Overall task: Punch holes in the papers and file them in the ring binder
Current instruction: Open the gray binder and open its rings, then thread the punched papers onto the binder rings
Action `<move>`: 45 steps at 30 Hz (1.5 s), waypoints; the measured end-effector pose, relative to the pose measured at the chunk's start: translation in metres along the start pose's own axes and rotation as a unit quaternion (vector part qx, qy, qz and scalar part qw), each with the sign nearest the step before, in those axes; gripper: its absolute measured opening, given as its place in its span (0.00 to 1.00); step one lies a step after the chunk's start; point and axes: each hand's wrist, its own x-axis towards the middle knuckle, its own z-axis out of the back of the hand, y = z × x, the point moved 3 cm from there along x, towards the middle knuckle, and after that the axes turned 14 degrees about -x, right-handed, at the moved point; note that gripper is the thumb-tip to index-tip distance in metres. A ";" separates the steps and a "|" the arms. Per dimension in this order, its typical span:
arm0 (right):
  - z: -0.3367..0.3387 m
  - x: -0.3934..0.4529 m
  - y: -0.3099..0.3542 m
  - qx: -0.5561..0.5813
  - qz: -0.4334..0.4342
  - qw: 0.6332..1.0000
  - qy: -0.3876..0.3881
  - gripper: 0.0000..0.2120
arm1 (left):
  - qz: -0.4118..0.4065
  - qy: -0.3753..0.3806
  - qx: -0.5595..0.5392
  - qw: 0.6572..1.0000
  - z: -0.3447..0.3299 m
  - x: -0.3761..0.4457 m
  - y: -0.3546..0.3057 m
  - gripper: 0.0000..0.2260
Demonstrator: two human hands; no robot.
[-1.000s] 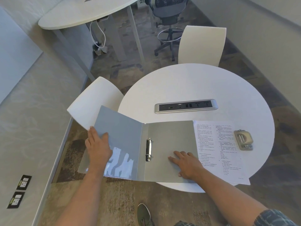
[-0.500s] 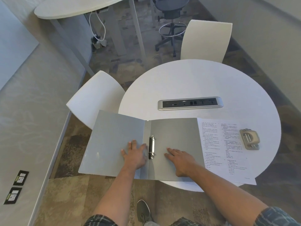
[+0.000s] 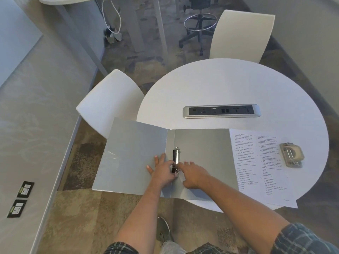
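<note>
A grey ring binder (image 3: pixel 132 154) lies open and flat on the near edge of the round white table (image 3: pixel 229 85); its left cover hangs past the table edge. The metal ring mechanism (image 3: pixel 177 155) sits on the spine. My left hand (image 3: pixel 161 172) rests on the left cover, with thumb and forefinger pinching the lower end of the mechanism. My right hand (image 3: pixel 195 175) lies on the right cover, its fingertips touching the mechanism from the right. Printed papers (image 3: pixel 256 171) lie right of the binder, partly under its right cover. A beige hole punch (image 3: pixel 291 155) stands on them.
A silver power and socket strip (image 3: pixel 222 110) is set into the table's middle. One white chair (image 3: pixel 110 99) stands left of the table under the binder's cover, another white chair (image 3: pixel 242 33) behind it. My shoe (image 3: pixel 163 228) is on the carpet below.
The left cover went from held half raised to lying flat. My left hand slid from its outer edge to the rings, and my right hand moved left to the mechanism.
</note>
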 end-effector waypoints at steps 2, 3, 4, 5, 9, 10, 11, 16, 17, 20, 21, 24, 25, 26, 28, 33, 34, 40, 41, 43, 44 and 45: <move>0.004 0.002 -0.001 0.031 0.000 1.000 0.004 0.32 | 0.002 0.012 -0.007 1.000 0.000 0.001 0.002 0.14; 0.005 0.003 -0.001 0.039 0.000 0.999 0.008 0.30 | 0.000 0.018 -0.014 1.000 0.000 0.002 0.003 0.12; 0.007 0.004 -0.001 0.047 -0.002 0.999 0.013 0.29 | -0.002 0.024 -0.020 1.000 0.000 0.003 0.003 0.11; 0.007 0.005 -0.001 0.056 -0.005 0.998 0.017 0.28 | -0.004 0.029 -0.027 0.999 0.000 0.004 0.004 0.10; 0.012 0.007 -0.003 0.080 -0.008 0.996 0.027 0.27 | -0.007 0.038 -0.054 0.998 0.001 0.007 0.009 0.08; 0.014 0.008 -0.004 0.086 -0.007 0.996 0.026 0.26 | -0.008 0.039 -0.062 0.997 0.001 0.008 0.010 0.08; 0.015 0.007 -0.005 0.091 -0.006 0.995 0.026 0.26 | -0.010 0.039 -0.071 0.997 0.001 0.008 0.011 0.08; 0.018 0.008 -0.010 0.097 0.000 0.995 0.017 0.26 | -0.014 0.038 -0.107 0.993 0.002 0.009 0.014 0.10; 0.018 0.009 -0.011 0.098 0.001 0.995 0.015 0.26 | -0.013 0.038 -0.112 0.993 0.003 0.010 0.014 0.11; 0.018 0.008 -0.013 0.111 0.003 0.994 0.010 0.26 | -0.001 0.033 -0.124 0.992 0.004 0.011 0.014 0.13; 0.017 0.008 -0.014 0.119 0.003 0.993 0.008 0.25 | 0.004 0.032 -0.128 0.991 0.004 0.012 0.015 0.13; 0.017 0.005 -0.016 0.129 0.005 0.992 0.009 0.27 | 0.013 0.041 -0.117 0.992 0.005 0.013 0.014 0.13; 0.016 0.005 -0.017 0.135 0.007 0.991 0.011 0.27 | 0.017 0.044 -0.105 0.993 0.006 0.012 0.011 0.12; 0.015 0.004 -0.019 0.144 0.010 0.989 0.012 0.27 | 0.022 0.046 -0.093 0.994 0.006 0.012 0.009 0.11; 0.013 0.000 -0.028 0.175 0.010 0.984 0.007 0.27 | 0.025 0.031 -0.064 0.997 0.005 0.010 0.002 0.09; 0.000 -0.032 -0.072 0.239 -0.049 0.966 -0.086 0.28 | -0.072 -0.122 0.036 0.989 -0.026 -0.016 -0.021 0.19; -0.004 -0.040 -0.084 0.241 -0.084 0.959 -0.123 0.27 | -0.104 -0.131 0.046 0.985 -0.035 -0.023 -0.028 0.21; -0.035 -0.099 -0.166 0.156 -0.374 0.880 -0.247 0.24 | -0.227 0.005 0.116 0.967 -0.095 -0.044 -0.074 0.32; -0.042 -0.108 -0.177 0.148 -0.416 0.864 -0.243 0.26 | -0.230 0.027 0.126 0.965 -0.103 -0.045 -0.080 0.34; -0.057 -0.125 -0.193 0.159 -0.497 0.828 -0.205 0.31 | -0.212 0.064 0.135 0.966 -0.114 -0.045 -0.087 0.36; -0.063 -0.133 -0.198 0.164 -0.532 0.812 -0.175 0.34 | -0.195 0.079 0.136 0.968 -0.118 -0.045 -0.088 0.36; -0.070 -0.139 -0.203 0.169 -0.561 0.797 -0.144 0.37 | -0.179 0.092 0.140 0.969 -0.120 -0.045 -0.089 0.37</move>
